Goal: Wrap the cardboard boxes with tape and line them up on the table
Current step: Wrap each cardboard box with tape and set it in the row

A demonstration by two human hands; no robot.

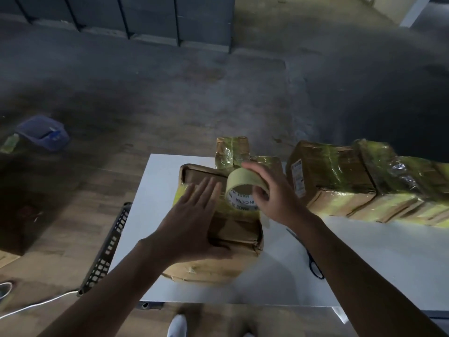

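Pressing flat on the cardboard box [233, 229], the left grip [192, 222], a bare hand, lies open with straight fingers spread over the box's top. The box rests on the white desk [364, 251], towards its left edge, with its long axis running from near to far. A strip of yellowish tape already crosses its far part.

The right grip [274, 193] holds the tape roll [240, 177], fingers curled over the rim and the thumb at the core. The roll stands on edge, touching or just above the far right part of the box, just right of the left fingertips. Its printed core faces near, so it would likely pay out left and right, across the box's short way.

As I judge it, the wrap is in hand. The right grip must carry the roll round the box, while the left, the nearer one, steadies or turns it.

A row of taped boxes [340, 176] stands along the right, and more taped boxes [233, 149] sit just beyond. Scissors [313, 261] lie near right, well apart from both grips.
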